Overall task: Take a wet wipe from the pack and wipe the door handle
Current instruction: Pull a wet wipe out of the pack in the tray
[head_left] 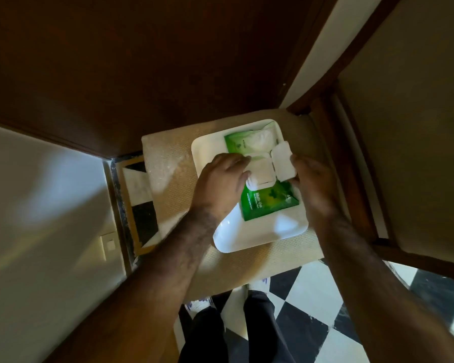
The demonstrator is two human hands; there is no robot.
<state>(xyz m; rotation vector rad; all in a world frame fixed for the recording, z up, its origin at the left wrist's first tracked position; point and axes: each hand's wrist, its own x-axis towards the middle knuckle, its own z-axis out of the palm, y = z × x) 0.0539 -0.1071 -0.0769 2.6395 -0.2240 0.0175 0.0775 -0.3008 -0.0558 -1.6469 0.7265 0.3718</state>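
A green wet-wipe pack [269,204] lies in a white square tray [249,237] on a chair seat. Its white flip lid [282,163] is swung open to the right, and the white opening [260,170] shows beside it. My right hand [312,184] holds the edge of the open lid. My left hand [220,184] rests on the left side of the pack, fingertips at the opening. The dark wooden door [142,61] fills the upper part of the view; its handle is not in view.
The cream chair seat [168,179] stands against the door, its wooden back [351,153] at the right. A pale wall [37,205] with a switch plate [109,243] is on the left. Below are black-and-white checkered floor tiles [312,310] and my legs [233,336].
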